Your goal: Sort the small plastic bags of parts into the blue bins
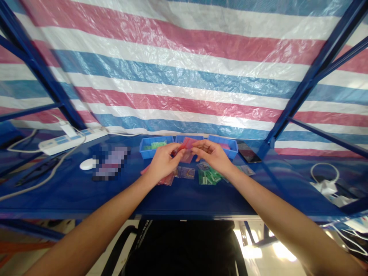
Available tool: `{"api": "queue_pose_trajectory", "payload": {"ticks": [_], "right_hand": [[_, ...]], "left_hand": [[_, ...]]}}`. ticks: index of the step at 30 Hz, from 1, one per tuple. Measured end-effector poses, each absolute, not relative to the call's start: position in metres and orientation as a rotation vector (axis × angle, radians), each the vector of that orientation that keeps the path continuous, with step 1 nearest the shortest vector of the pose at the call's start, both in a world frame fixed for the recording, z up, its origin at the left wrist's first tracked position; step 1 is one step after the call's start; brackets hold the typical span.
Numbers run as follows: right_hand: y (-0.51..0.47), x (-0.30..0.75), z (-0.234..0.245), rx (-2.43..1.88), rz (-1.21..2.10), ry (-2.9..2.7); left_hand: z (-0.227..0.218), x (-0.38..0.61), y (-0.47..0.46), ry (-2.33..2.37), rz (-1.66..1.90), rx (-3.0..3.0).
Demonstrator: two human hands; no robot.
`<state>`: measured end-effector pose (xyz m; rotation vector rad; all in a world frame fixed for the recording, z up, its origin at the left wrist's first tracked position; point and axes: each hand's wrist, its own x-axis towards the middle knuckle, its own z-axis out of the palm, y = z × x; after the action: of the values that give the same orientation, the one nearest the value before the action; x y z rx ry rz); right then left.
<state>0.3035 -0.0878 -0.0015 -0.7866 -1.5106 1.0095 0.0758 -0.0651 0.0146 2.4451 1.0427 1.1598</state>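
Both my hands meet over the middle of the blue table, pinching a small translucent pink bag between them. My left hand grips its left edge with closed fingers. My right hand holds its right edge the same way. Below the hands lie loose small bags: pink ones, a clear one and green ones. Three blue trays stand just behind: the left tray holds green pieces, the middle tray and right tray are partly hidden by my hands.
A white power strip with cables lies at the back left, a white mouse beside a blurred dark item. A dark phone lies right of the trays. A white charger and cord sit at far right. Blue frame posts flank both sides.
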Motion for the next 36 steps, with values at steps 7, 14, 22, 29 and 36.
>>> {"api": "queue_pose_trajectory", "payload": {"ticks": [7,14,22,29,36], "right_hand": [[-0.088,0.314,0.002,-0.941,0.254,-1.746],[-0.093,0.317,0.01,-0.9,0.276,-1.904],[-0.092,0.327,0.017,-0.892,0.186,-1.932],[-0.097,0.332,0.017,-1.092,0.299,-1.935],[-0.084,0.359,0.02,-1.232,-0.061,-1.694]], "left_hand": [[0.016,0.079,-0.071,0.905,1.104,2.51],[0.013,0.079,-0.069,0.794,1.12,2.591],[0.012,0.078,-0.068,0.807,1.137,2.629],[0.012,0.079,-0.066,0.817,1.149,2.66],[0.012,0.078,-0.064,0.871,1.173,2.633]]}}
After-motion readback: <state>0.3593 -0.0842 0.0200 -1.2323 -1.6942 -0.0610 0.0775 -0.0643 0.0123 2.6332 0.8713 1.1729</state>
